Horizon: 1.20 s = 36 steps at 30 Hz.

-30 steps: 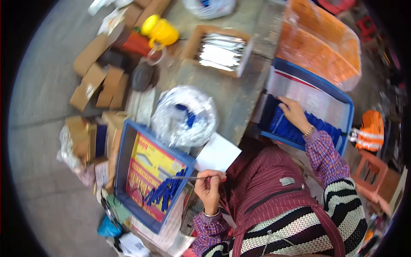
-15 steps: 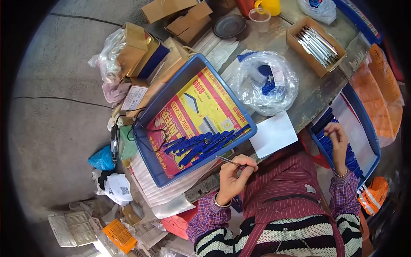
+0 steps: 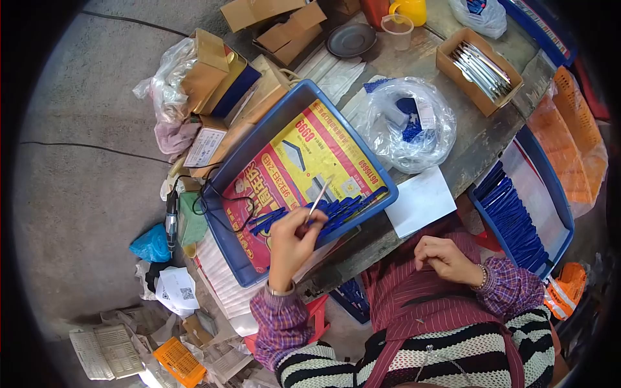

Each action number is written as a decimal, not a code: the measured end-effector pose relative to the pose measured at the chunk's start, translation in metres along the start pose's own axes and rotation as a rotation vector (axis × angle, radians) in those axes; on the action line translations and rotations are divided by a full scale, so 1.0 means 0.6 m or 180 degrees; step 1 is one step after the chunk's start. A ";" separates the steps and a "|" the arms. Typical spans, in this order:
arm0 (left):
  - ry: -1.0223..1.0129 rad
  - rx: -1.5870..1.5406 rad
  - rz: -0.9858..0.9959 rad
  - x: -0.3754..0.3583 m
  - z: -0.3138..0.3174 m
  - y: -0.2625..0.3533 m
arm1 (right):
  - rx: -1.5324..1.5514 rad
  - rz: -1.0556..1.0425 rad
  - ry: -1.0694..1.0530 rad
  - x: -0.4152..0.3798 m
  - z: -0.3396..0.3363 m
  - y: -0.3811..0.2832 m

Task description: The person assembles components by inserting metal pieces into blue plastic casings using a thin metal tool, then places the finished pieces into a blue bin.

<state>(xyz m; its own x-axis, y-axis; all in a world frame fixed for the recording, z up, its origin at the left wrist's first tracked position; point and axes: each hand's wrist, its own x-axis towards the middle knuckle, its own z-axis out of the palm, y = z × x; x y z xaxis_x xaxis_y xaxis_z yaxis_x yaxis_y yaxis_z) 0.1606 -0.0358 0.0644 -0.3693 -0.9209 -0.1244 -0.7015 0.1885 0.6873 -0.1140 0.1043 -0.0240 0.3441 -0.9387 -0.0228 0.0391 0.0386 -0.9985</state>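
My left hand [image 3: 294, 242] is over the near edge of a blue plastic tray [image 3: 231, 262], closed in a pinch round a slim metal tool [image 3: 319, 197] that points up and away. Below and beside its fingers, slender dark blue pieces [image 3: 349, 208] lie in a loose row on the tray's printed red and yellow sheet. My right hand [image 3: 446, 258] hovers over my striped apron, fingers curled; whether it pinches anything is hidden. To its right, a second blue tray [image 3: 561, 240] holds a dense row of similar blue pieces [image 3: 514, 223].
A white paper sheet [image 3: 422, 202] lies at the table's edge beside a clear plastic bag [image 3: 441, 145]. Farther back are a cardboard box [image 3: 446, 61] of silver sticks, a dark plate [image 3: 350, 40] and a clear cup [image 3: 398, 33]. A corded tool [image 3: 171, 220] hangs at left.
My left hand has moved left and forward over the tray with the slim metal tool, which now points more upright. My right hand has left the right tray and come in over the apron.
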 end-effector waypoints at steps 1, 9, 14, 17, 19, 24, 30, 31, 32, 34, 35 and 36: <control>-0.0163 0.0225 0.0151 0.020 0.007 -0.019 | -0.0007 0.0000 0.0016 -0.001 -0.001 0.002; -0.0620 0.0789 0.0418 0.079 0.064 -0.042 | 0.0470 0.0612 -0.0040 -0.022 -0.019 0.018; -0.0570 0.0907 0.0456 0.074 0.066 -0.031 | 0.1269 0.0840 0.0094 -0.019 -0.010 0.041; -0.0509 0.1125 0.0371 0.075 0.071 -0.032 | 0.1344 0.0840 0.0043 -0.017 -0.004 0.045; -0.0319 0.1072 0.0383 0.076 0.073 -0.043 | 0.1333 0.0817 0.0058 -0.018 -0.002 0.046; -0.0278 0.0939 0.0450 0.087 0.069 -0.059 | 0.1271 0.0701 0.0047 -0.022 -0.002 0.057; -0.0124 0.0729 0.0495 0.087 0.070 -0.062 | 0.1182 0.0505 0.0100 -0.027 -0.009 0.075; -0.0097 0.0773 0.0507 0.087 0.069 -0.061 | 0.1083 0.0443 0.0104 -0.028 -0.010 0.080; -0.0059 0.0604 0.0415 0.086 0.069 -0.059 | 0.0975 0.0382 0.0128 -0.028 -0.011 0.083; -0.0049 0.0482 0.0292 0.087 0.068 -0.064 | 0.1018 0.0280 0.0155 -0.031 -0.011 0.099; -0.0021 0.0346 0.0266 0.087 0.067 -0.063 | 0.1075 0.0309 0.0137 -0.033 -0.010 0.110; 0.0026 0.0329 0.0340 0.090 0.067 -0.069 | 0.1196 0.0445 0.0124 -0.035 -0.014 0.103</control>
<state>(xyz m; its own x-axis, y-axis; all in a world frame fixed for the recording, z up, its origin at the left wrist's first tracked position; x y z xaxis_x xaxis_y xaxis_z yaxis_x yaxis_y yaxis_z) 0.1451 -0.0795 0.0002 -0.4405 -0.8965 -0.0482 -0.7176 0.3193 0.6189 -0.1271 0.1237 -0.0855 0.3349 -0.9275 -0.1662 0.3371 0.2827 -0.8980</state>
